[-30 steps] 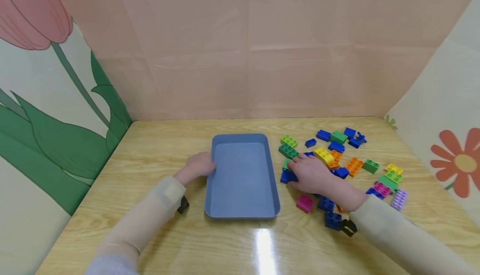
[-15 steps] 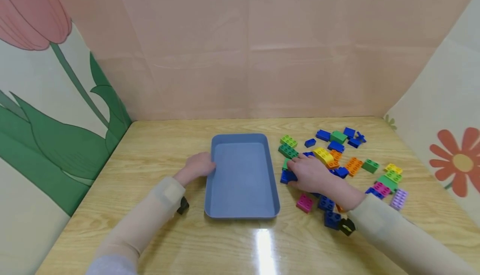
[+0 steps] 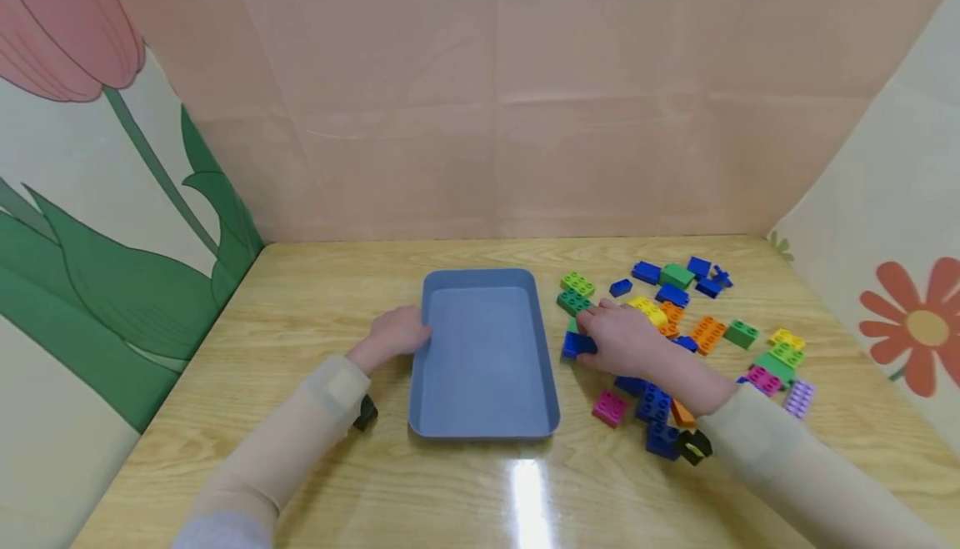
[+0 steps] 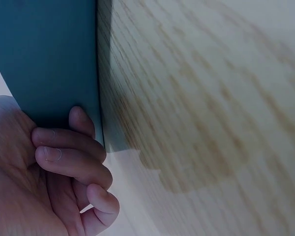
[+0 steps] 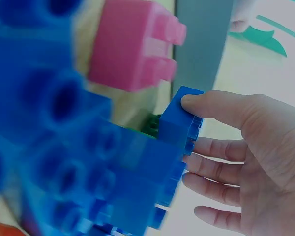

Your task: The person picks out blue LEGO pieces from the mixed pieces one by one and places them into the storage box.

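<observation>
At the left side of the blue-grey tray (image 3: 483, 357), my left hand (image 3: 396, 332) grips the rim. The left wrist view shows that hand's (image 4: 64, 172) fingers curled against the tray's side (image 4: 49, 59). My right hand (image 3: 622, 339) pinches a blue brick (image 3: 576, 345) at the left edge of the brick pile. In the right wrist view the thumb of the right hand (image 5: 270, 152) presses one end of the blue brick (image 5: 176, 118), with fingers at its studded side. Dark green (image 3: 573, 301) and lime (image 3: 577, 283) bricks lie just behind it.
Loose bricks spread over the table's right side, among them a pink brick (image 3: 610, 408), a yellow one (image 3: 648, 310), an orange one (image 3: 708, 335) and a purple one (image 3: 799, 398). Dark wrist devices (image 3: 694, 446) hang under both sleeves. A pink wall covering stands behind the table.
The right hand has shifted slightly away from the person, and the blue brick at its fingertips has shifted and tilted a little. The left hand stays on the tray's rim.
</observation>
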`<state>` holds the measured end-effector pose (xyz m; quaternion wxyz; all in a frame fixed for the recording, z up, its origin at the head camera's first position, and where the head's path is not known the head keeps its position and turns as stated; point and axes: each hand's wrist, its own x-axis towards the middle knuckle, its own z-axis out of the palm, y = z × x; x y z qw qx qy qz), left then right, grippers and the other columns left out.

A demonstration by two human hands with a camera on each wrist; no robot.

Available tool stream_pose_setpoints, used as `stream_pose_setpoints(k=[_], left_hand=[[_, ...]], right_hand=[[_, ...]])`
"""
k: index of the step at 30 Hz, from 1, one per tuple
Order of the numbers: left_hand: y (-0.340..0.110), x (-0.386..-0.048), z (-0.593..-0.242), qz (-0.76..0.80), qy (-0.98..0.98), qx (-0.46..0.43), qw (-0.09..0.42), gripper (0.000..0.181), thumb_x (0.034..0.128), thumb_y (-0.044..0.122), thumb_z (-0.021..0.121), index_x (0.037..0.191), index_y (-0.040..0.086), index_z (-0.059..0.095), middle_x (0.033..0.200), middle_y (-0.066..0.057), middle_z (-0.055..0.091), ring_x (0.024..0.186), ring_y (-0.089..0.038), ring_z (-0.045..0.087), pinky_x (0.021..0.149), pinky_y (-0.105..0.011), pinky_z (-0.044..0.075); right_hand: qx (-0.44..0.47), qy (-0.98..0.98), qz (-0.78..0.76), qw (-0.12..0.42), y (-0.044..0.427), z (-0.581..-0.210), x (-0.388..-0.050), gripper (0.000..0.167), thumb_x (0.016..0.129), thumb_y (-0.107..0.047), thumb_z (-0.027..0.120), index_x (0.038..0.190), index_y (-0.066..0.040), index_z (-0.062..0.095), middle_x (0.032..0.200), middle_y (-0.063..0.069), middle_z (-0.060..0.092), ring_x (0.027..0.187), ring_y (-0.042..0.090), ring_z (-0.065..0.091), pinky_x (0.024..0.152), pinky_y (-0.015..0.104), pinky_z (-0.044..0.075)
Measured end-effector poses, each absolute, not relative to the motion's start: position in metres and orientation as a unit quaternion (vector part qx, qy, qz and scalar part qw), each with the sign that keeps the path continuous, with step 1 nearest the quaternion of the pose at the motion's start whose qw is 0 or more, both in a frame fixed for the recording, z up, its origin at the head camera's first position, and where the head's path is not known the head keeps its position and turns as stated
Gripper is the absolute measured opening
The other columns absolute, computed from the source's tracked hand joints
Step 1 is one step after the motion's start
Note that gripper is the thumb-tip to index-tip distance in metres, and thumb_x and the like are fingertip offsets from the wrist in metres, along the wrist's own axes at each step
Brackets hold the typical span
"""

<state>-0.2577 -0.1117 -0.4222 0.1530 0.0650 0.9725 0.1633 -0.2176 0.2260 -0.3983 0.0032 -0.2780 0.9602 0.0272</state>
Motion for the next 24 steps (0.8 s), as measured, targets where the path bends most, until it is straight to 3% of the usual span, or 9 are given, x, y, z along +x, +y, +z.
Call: stream_pose_setpoints(k=[6,11,16,24], left_hand=[[-0.111,-0.258,-0.422,0.162,0.972,0.064,0.156,0.029,0.0967,0.020,0.048,0.069,0.012,0.053,0.062,-0.002,0.052,0.054,-0.015,0.047,0.051,-0.028,0.038],[-0.111,-0.258,-0.422,0.163,0.972,0.066,0.156,0.029,0.0975,0.021,0.047,0.071,0.012,0.054,0.064,-0.003,0.053,0.056,-0.016,0.049,0.052,-0.029,0.039],[-0.111,-0.258,-0.423,0.156,0.974,0.064,0.151,0.029,0.0978,0.023,0.047,0.072,0.012,0.054,0.065,-0.003,0.054,0.058,-0.017,0.051,0.053,-0.030,0.039],[-0.111,-0.259,-0.422,0.161,0.973,0.050,0.159,0.030,0.0982,0.023,0.047,0.072,0.011,0.054,0.064,-0.003,0.053,0.055,-0.016,0.048,0.051,-0.029,0.038]], right_hand=[[-0.278,0.960,0.030,-0.027,0.226,-0.383,-0.222,0.037,0.076,-0.037,0.082,0.092,-0.010,0.063,0.083,0.002,0.061,0.076,0.022,0.052,0.062,0.038,0.048],[-0.273,0.960,0.029,-0.048,0.222,-0.367,-0.231,0.037,0.077,-0.035,0.082,0.092,-0.008,0.062,0.079,0.001,0.057,0.067,0.020,0.051,0.053,0.035,0.045],[-0.252,0.968,-0.006,-0.011,0.210,-0.351,-0.245,0.037,0.082,-0.032,0.078,0.100,-0.005,0.060,0.083,0.003,0.054,0.060,0.016,0.050,0.051,0.031,0.044],[-0.257,0.966,-0.022,0.014,0.175,-0.343,-0.267,0.038,0.084,-0.030,0.077,0.105,-0.005,0.059,0.087,0.004,0.053,0.068,0.017,0.053,0.061,0.032,0.048]])
